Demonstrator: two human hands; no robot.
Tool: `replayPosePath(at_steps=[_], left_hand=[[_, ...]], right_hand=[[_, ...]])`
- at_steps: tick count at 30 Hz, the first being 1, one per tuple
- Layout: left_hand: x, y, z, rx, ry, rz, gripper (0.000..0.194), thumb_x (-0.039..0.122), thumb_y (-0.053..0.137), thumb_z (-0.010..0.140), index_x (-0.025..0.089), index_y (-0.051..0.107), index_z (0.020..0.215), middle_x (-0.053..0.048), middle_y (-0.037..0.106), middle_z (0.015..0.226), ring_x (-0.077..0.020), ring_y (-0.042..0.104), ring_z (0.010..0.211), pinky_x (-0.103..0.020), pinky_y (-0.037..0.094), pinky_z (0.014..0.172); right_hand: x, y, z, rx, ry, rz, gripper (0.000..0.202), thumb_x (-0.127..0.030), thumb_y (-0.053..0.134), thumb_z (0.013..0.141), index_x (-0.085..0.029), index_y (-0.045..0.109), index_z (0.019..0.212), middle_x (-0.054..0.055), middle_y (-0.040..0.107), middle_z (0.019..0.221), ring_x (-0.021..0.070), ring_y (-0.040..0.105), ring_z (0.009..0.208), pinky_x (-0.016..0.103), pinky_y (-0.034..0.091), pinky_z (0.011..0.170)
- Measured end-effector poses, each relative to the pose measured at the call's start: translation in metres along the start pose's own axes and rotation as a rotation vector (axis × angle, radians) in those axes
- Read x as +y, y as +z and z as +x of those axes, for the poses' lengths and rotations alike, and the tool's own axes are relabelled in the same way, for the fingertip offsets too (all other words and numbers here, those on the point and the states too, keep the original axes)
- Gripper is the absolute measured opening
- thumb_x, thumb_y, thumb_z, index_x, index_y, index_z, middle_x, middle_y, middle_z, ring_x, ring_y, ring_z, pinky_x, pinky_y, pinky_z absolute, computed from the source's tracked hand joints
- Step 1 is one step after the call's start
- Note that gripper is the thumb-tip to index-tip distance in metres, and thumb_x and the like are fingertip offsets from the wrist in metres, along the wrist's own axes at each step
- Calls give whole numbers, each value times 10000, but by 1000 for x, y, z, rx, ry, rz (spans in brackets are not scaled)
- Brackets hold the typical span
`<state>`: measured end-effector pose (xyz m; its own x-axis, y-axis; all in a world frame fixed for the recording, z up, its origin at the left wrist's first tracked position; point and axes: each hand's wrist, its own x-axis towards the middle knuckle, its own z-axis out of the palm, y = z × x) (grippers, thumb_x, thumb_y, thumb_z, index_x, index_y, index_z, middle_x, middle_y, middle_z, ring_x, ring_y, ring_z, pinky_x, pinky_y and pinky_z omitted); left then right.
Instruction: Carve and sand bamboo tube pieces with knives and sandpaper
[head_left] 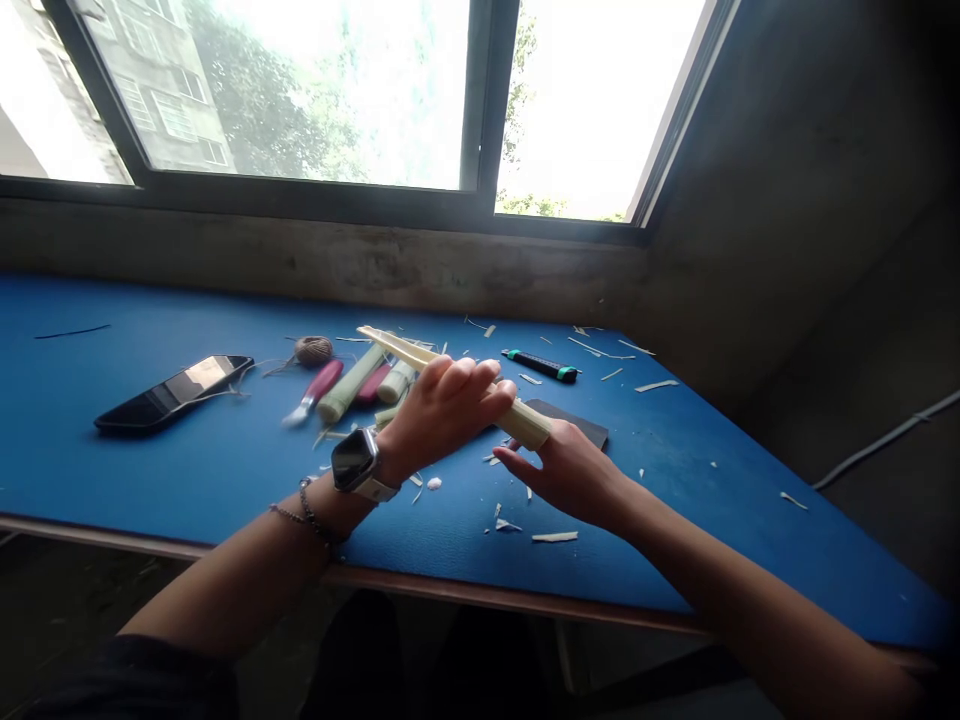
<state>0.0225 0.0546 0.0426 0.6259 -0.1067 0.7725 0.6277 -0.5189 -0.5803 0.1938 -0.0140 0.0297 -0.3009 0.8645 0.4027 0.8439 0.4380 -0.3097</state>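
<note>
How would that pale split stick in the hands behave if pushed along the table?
The bamboo stick looks stiff and probably light: the left hand holds it level. Its rounded end suggests it could roll. The split tip may splinter, judging by the shavings.

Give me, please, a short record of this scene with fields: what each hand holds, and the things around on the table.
left hand: closed around a pale split bamboo stick
right hand: supports the stick's near end
table: blue, strewn with pale shavings
behind hands: phone, twine ball, pink-handled tool, green-tipped black tool
</note>
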Motion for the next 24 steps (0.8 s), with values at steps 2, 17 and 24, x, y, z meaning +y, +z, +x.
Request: replayPosePath(at_steps=[2, 17, 24], left_hand=[[-1, 0, 0, -15, -16, -6, 140, 156, 537, 815, 216, 551, 941, -27, 570, 941, -181, 438, 865, -310, 356, 775], [4, -2, 1, -61, -56, -8, 142, 163, 502, 847, 222, 535, 972, -28, 574, 969, -175, 436, 862, -315, 343, 785], [2, -2, 1, -93, -32, 24, 160, 153, 502, 842, 219, 520, 987, -23, 574, 942, -169, 443, 829, -301, 340, 738]], right_hand=[[-1, -3, 0, -46, 3, 177, 214, -354, 506, 839, -182, 579, 944, 27, 630, 749, 135, 587, 594, 282, 501, 534], [-1, -2, 2, -108, 105, 190, 269, -376, 550, 803, -198, 581, 1003, 58, 633, 825, 193, 613, 715, 381, 535, 651], [0, -7, 3, -272, 71, 752, 256, -298, 540, 817, -191, 523, 1049, 71, 605, 1017, 163, 625, 857, 345, 547, 748]])
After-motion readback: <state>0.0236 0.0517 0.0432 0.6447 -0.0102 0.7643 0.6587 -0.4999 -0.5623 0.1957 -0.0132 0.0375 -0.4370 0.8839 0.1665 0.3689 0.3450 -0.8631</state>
